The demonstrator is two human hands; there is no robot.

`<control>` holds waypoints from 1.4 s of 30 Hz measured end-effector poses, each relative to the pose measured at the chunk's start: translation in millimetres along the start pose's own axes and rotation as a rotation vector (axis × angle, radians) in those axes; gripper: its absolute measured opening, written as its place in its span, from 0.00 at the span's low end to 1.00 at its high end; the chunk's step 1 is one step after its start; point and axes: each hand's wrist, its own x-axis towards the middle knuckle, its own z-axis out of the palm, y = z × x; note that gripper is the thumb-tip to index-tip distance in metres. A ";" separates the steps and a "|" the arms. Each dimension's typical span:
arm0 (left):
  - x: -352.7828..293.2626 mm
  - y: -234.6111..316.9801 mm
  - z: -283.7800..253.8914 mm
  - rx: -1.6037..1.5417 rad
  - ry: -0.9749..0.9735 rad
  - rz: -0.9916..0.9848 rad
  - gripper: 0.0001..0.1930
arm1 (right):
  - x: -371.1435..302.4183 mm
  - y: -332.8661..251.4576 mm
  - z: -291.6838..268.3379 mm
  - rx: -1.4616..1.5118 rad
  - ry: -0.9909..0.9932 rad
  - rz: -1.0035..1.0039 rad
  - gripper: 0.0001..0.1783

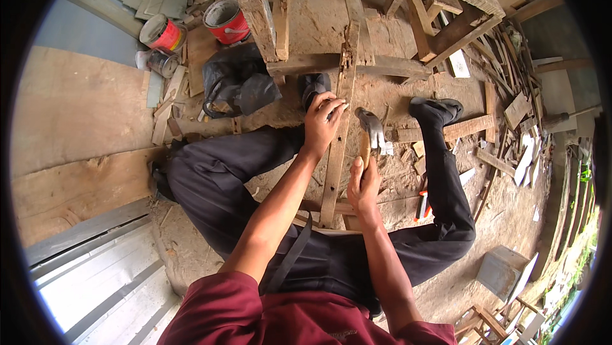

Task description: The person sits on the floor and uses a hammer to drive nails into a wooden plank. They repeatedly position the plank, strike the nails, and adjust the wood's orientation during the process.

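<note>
A claw hammer (pixel 370 129) is gripped low on its wooden handle by my right hand (pixel 364 187), its metal head pointing away from me just right of a narrow wooden plank (pixel 336 169). That plank runs from between my legs toward a wooden frame (pixel 325 62), and its far part is splintered and has dark holes. Over the plank's left edge, my left hand (pixel 322 125) has its fingers pinched together at the wood. Whatever small thing may be between those fingertips is too small to make out.
Orange-handled pliers (pixel 422 206) lie right of the plank. A black bag (pixel 237 80) and red paint cans (pixel 227 21) stand at the far left. Wood scraps (pixel 503 160) litter the right side, near a grey box (pixel 502 271). My legs lie spread on either side.
</note>
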 end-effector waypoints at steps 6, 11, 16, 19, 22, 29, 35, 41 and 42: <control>2.6 3.2 -0.2 0.040 0.020 0.045 0.07 | 19.8 -15.9 3.3 -0.091 -0.054 -0.062 0.21; 2.5 2.2 1.5 0.022 0.031 0.032 0.06 | 20.7 -27.8 -10.9 -0.005 -0.034 -0.190 0.15; 4.6 3.9 2.5 0.061 0.029 0.058 0.07 | 28.7 -20.8 -13.7 -0.191 -0.206 0.093 0.09; 2.8 2.9 1.5 0.025 0.039 0.069 0.07 | 21.7 -33.7 -18.2 -0.042 -0.064 -0.078 0.10; 0.5 3.0 1.1 0.031 0.028 0.015 0.07 | 23.4 -27.4 -15.7 -0.139 0.056 -0.464 0.12; 2.4 0.7 5.3 0.039 0.029 0.037 0.07 | 21.3 -33.4 -23.3 -0.058 0.012 -0.294 0.12; 0.2 1.6 4.5 0.066 0.036 0.073 0.07 | 21.4 -14.7 -19.6 -0.113 -0.058 -0.142 0.14; -1.6 2.9 2.4 0.081 0.044 0.030 0.07 | 24.7 -6.2 -17.6 -0.250 -0.229 0.038 0.15; 1.0 1.8 3.9 0.072 0.040 0.041 0.07 | 25.4 -6.7 -18.5 -0.184 -0.172 -0.025 0.14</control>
